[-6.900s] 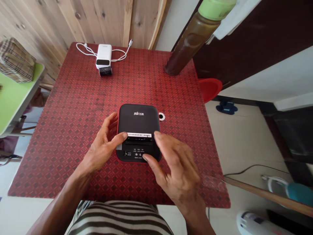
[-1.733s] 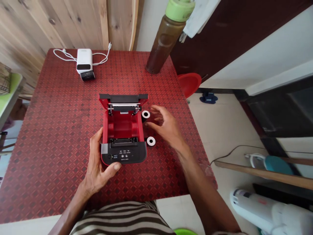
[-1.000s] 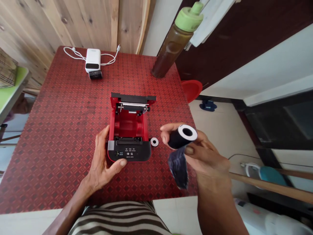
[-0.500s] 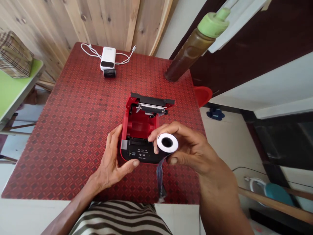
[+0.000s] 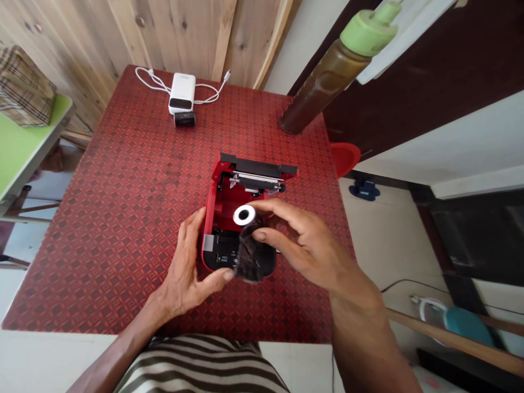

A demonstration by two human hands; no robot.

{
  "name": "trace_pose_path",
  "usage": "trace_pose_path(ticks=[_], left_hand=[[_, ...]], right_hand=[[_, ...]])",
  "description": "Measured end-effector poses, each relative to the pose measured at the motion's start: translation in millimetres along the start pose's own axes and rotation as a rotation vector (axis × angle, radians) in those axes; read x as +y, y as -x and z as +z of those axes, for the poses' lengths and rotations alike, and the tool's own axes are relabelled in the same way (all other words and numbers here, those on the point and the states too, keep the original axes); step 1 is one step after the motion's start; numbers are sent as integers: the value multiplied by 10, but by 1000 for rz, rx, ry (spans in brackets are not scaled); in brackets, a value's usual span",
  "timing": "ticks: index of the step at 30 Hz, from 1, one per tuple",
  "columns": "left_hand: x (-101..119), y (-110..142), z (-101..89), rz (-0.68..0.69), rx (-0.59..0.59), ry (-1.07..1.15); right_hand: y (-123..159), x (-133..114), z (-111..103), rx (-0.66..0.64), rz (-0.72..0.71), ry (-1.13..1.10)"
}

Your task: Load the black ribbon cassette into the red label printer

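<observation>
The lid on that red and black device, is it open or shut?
Open: the lid stands raised at the far end of the device, and the red interior shows behind the roll in the right hand.

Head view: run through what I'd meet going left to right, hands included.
Plaid-covered item → left hand → black roll with a white end → right hand → blue slippers → teal item.

This looks like a room in a home: red patterned tabletop [image 5: 135, 218], knotty plank wall [image 5: 196, 38] at eleven o'clock, capped drink bottle [image 5: 323, 84] at one, blue slippers [image 5: 364, 189] on pale floor [image 5: 380, 245] at three.
</observation>
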State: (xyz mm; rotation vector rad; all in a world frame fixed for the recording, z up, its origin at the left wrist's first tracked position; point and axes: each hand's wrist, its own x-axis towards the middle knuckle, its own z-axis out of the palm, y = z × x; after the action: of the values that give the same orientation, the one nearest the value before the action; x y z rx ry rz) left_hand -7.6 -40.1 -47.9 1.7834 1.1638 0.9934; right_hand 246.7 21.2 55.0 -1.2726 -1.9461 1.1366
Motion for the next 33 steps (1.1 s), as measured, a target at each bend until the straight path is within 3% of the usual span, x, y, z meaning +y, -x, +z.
trace_pose_path(ticks=[4, 8, 25, 33], left_hand=[[-12, 7, 13, 17, 14, -10], [-5, 10, 13, 18, 11, 2], [17, 10, 10, 5, -5, -39], [25, 3, 6, 5, 1, -22]], right_hand=[[-72, -44, 199, 90, -71, 493], [-182, -102, 313, 42, -34, 727], [-311, -226, 396, -87, 15, 939], [-543, -194, 431, -222, 195, 936]])
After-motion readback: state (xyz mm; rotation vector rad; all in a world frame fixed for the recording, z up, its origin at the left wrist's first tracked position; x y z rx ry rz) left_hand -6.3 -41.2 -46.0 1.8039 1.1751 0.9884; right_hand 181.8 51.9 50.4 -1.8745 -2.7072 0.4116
